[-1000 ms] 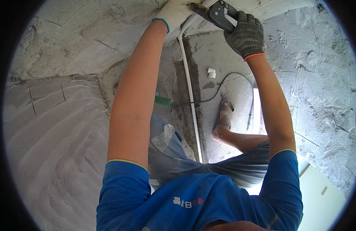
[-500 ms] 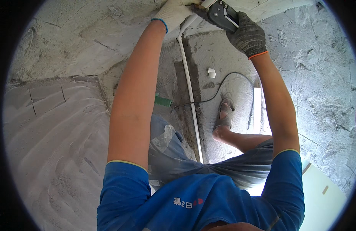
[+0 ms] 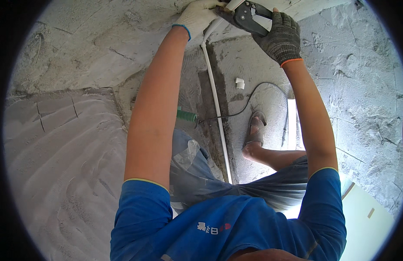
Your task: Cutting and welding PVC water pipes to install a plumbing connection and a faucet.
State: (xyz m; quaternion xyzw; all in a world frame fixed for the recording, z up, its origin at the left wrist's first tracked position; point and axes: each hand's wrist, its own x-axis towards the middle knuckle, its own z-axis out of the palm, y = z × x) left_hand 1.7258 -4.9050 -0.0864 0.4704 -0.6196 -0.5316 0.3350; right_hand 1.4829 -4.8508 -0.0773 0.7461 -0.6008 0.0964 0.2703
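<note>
At the top edge, my right hand [image 3: 279,38], in a dark grey knit glove with an orange cuff, is closed around the handles of a black pipe cutter [image 3: 244,16]. The handles stand apart, with a gap showing between them. A white pipe [image 3: 214,29] bends up from the floor and runs to the cutter's jaws, which partly hide it. Left of the jaws, my left hand [image 3: 196,15], in a white glove with a blue cuff, curls by the pipe and appears to grip it. Its fingertips are partly hidden by the cutter and the picture's edge.
The pipe's straight run [image 3: 218,104] lies in a floor channel between my legs. Two short white pipe pieces [image 3: 239,83], a dark cable [image 3: 249,99] and a green ribbed tube [image 3: 186,115] lie on the rough floor. A bare cement wall [image 3: 88,43] rises ahead.
The cutter's handles have spread wider apart, and my right fingers have loosened and shifted on them. My left hand stays nearly where it was beside the pipe.
</note>
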